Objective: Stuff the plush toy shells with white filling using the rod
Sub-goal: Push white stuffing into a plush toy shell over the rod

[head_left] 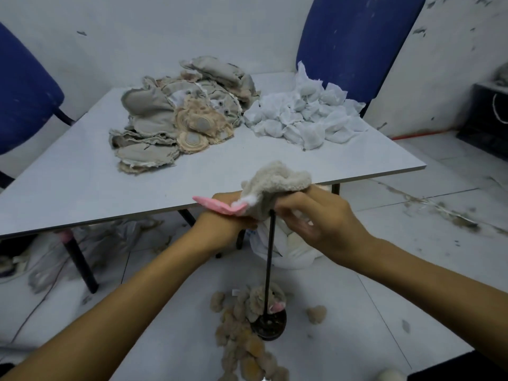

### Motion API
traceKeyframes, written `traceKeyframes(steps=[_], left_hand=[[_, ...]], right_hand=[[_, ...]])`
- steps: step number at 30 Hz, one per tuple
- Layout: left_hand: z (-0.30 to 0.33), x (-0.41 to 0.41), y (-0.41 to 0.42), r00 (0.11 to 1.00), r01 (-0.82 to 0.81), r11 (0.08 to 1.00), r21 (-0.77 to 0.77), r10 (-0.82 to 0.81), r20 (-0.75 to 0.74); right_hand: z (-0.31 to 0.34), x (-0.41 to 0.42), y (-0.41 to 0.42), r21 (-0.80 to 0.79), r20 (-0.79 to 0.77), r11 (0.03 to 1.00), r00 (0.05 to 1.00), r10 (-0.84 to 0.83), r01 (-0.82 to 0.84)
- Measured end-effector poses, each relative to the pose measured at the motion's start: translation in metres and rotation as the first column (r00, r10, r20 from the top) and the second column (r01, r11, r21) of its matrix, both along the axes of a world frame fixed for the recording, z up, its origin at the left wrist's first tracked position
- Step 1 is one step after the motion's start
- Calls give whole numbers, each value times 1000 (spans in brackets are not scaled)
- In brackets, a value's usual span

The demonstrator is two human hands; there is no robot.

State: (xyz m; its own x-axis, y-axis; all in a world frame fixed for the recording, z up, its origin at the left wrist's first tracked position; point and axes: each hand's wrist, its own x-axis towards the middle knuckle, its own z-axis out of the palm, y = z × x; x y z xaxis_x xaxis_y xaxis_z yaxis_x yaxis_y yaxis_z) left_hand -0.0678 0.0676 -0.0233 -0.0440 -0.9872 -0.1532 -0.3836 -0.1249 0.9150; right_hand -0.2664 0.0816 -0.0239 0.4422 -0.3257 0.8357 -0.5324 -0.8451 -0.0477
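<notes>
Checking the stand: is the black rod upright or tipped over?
Upright: the rod rises from its round base on the floor into the plush shell.

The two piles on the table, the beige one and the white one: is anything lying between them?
In the head view, nothing lies between the beige plush shells and the white filling bundles; their edges nearly meet at the back, with bare table between them nearer the front.

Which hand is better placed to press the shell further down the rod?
Likely the right hand: it grips the plush shell just beside the rod; the left hand holds the pink side.
</notes>
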Motion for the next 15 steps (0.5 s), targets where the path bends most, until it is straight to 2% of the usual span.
traceKeyframes(steps=[2, 4, 5, 7, 9, 11, 13, 15], left_hand=[[10, 11, -6, 988, -66, 998, -16, 63, -138], [31, 24, -14, 956, -198, 955, -222, 138, -261], [42, 31, -16, 952, -229, 910, -345, 134, -276], [61, 39, -17, 962, -151, 845, -513, 6, -273], [71, 38, -13, 971, 82, 834, -546, -190, -144], [73, 30, -7, 943, 334, 839, -430, -294, 158], [63, 19, -3, 863, 440, 811, -386, -263, 431], [54, 9, 0, 851, 458, 751, -475, -218, 477]], right_hand=[[-2, -3, -1, 45, -13, 999, 1000, 17, -16], [-1, -5, -1, 84, 7, 995, 999, 52, -53], [-1, -6, 0, 108, 25, 991, 997, 71, -73], [-1, -9, 3, 166, 80, 982, 994, 79, -92], [-3, -11, 5, 247, 189, 965, 981, 37, -84], [-4, -15, 5, 297, 277, 954, 959, -51, -35], [-4, -16, 2, 335, 242, 936, 950, -198, 109], [-2, -16, -4, 434, 108, 866, 940, -323, 247]])
